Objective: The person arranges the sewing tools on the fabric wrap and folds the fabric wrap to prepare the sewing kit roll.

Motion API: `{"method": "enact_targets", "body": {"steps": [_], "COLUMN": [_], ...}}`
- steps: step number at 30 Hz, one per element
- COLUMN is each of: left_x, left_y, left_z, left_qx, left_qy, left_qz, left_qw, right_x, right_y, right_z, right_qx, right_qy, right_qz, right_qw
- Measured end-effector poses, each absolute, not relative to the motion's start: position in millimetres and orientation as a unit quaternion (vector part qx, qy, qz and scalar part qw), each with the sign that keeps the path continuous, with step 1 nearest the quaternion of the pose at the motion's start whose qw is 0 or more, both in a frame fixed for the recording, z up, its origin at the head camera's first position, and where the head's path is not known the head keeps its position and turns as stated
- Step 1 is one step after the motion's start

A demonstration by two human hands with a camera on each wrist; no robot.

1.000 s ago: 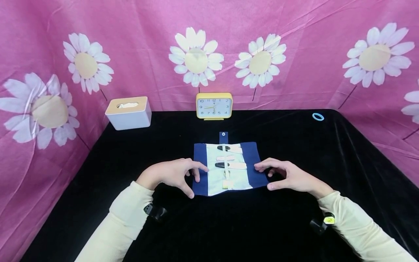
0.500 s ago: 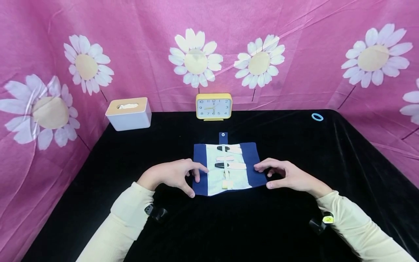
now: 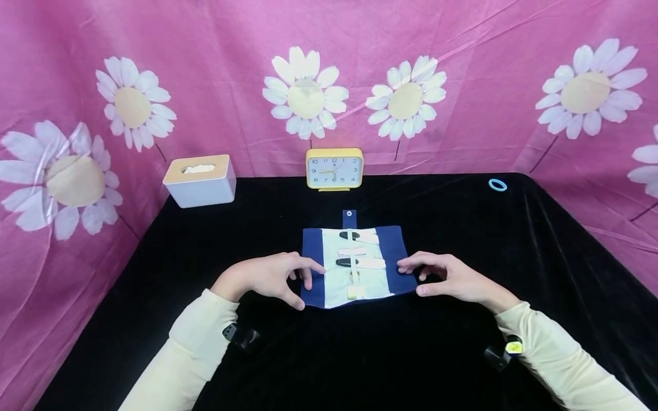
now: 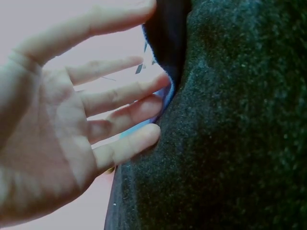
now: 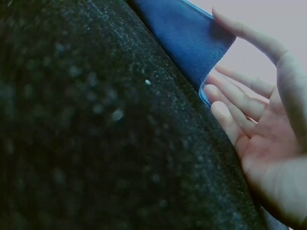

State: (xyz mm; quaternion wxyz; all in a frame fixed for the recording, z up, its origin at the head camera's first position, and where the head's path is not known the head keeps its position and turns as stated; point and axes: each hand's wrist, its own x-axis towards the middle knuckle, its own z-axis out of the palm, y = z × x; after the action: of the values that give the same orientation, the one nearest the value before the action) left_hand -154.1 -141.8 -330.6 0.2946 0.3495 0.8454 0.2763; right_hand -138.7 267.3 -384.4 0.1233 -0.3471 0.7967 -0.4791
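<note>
An unfolded navy cloth case (image 3: 313,244) with a pale lining lies on the table in the head view. A white elastic strap (image 3: 353,275) crosses small items: two black-and-white pieces, one being the lower tool (image 3: 367,263), a pale pink piece (image 3: 352,252) and a yellow piece (image 3: 352,292). My left hand (image 3: 272,277) rests on the left navy edge, fingers spread and thumb near the lower corner. At the right navy edge, my right hand (image 3: 449,277) touches the cloth with extended fingers and thumb. The right wrist view shows the navy flap (image 5: 184,38) at my fingertips.
A yellow clock (image 3: 334,169) stands at the back behind the case's snap tab (image 3: 349,219). A tissue box (image 3: 199,181) is at the back left, and a light blue ring (image 3: 497,185) lies at the back right. Black cloth covers the table (image 3: 360,359).
Both hands and the case hold almost the same places. The whole head view has shifted very slightly.
</note>
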Motion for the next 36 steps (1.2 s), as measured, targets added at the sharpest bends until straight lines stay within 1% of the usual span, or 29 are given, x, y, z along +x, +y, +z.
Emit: {"method": "enact_targets", "body": {"steps": [8,18,28,36], "left_x": [-155.0,-156.5,-159.9,-161.2], "left_y": [-141.8,-139.8,-141.4,-140.5], "left_z": [-330.9,-331.7,-332.8,-334.3], "left_qx": [0.369,0.356,0.371,0.355], "left_qy": [0.833,0.834,0.832,0.818], "left_qz": [0.295,0.302,0.303,0.346], "left_qw": [0.287,0.293,0.279,0.291], "right_x": [-137.2,-136.8,-138.0,-138.7], "right_y": [268.1,269.1,268.4,268.5], "right_z": [-384.4,-385.7,-383.6,-384.6], "right_qx": [-0.335,-0.316,-0.307,-0.320], "right_qy": [0.808,0.816,0.818,0.811], "right_qz": [-0.469,-0.470,-0.471,-0.476], "right_qw": [0.121,0.115,0.120,0.117]}}
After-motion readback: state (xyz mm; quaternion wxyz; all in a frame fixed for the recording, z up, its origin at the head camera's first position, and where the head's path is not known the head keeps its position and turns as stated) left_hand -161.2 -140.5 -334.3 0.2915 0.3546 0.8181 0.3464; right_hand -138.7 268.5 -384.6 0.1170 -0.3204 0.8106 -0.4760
